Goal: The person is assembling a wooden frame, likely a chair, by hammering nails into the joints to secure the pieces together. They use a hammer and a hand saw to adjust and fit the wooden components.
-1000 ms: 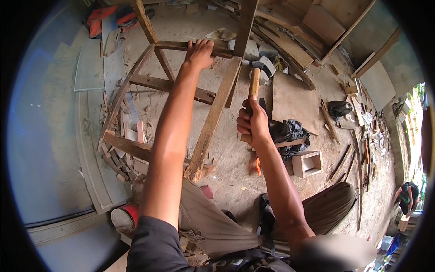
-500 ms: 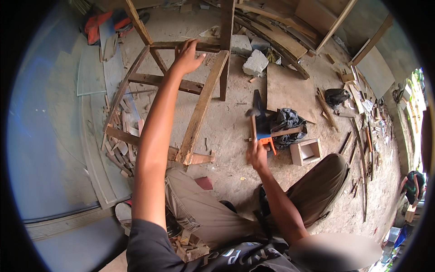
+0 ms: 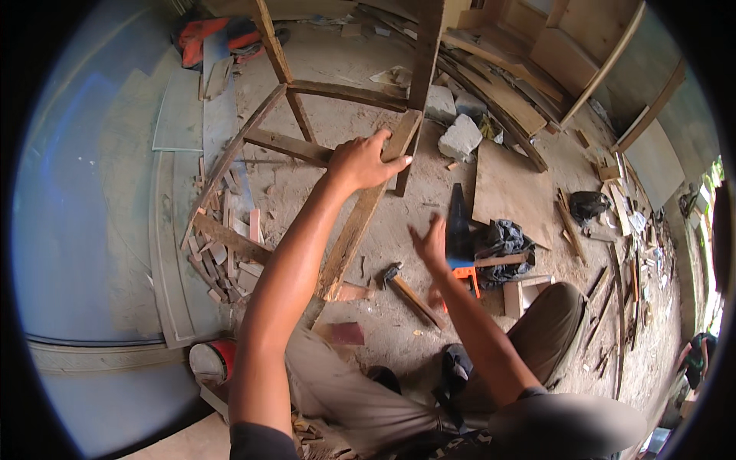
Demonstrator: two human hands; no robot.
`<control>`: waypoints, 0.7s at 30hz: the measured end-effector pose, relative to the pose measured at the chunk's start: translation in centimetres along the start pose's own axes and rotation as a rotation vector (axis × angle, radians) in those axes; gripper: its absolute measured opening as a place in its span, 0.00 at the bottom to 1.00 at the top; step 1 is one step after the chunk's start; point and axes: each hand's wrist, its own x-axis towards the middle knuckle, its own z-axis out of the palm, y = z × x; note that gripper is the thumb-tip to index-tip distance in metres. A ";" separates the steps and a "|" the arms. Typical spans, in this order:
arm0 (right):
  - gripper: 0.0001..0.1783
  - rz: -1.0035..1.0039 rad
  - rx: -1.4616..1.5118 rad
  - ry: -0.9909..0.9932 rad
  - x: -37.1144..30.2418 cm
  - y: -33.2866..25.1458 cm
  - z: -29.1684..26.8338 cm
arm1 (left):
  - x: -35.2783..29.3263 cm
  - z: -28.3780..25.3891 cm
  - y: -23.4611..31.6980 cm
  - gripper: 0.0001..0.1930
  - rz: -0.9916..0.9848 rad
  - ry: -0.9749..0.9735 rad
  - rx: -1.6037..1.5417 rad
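A wooden chair frame point(image 3: 360, 211) of worn, brown bars stands tilted in front of me. My left hand point(image 3: 364, 163) grips its right-hand side rail near the upper corner, the thumb lying across the wood. To the right of the frame, my right hand point(image 3: 431, 244) hovers over the floor, empty, with thumb and fingers apart. Below it, a hammer point(image 3: 415, 300) with a wooden handle and dark head lies on the ground. A handsaw point(image 3: 458, 230) with a dark blade and an orange handle rests beside my right hand, partly hidden by my wrist.
A crumpled black plastic bag point(image 3: 502, 244) and a small open wooden box point(image 3: 526, 294) sit right of the saw. Farther off are a concrete lump point(image 3: 461, 136) and a flat board point(image 3: 510, 192). Wood scraps point(image 3: 218, 264) litter the left. A glass-like panel point(image 3: 180, 115) leans there.
My right hand has let go of the hammer, which now lies on the floor. My left hand has shifted from the frame's far crossbar to its right side rail.
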 end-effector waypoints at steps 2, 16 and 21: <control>0.46 0.003 0.076 0.071 7.1 -1.1 1.7 | -0.1 0.6 -0.7 0.39 -0.005 0.017 0.007; 0.27 -0.254 0.443 -0.349 17.8 2.5 6.1 | 0.0 0.5 -0.6 0.32 -0.047 0.046 -0.061; 0.33 -0.320 0.312 -0.407 18.2 3.5 4.6 | 0.0 0.3 -0.7 0.32 -0.059 0.012 -0.079</control>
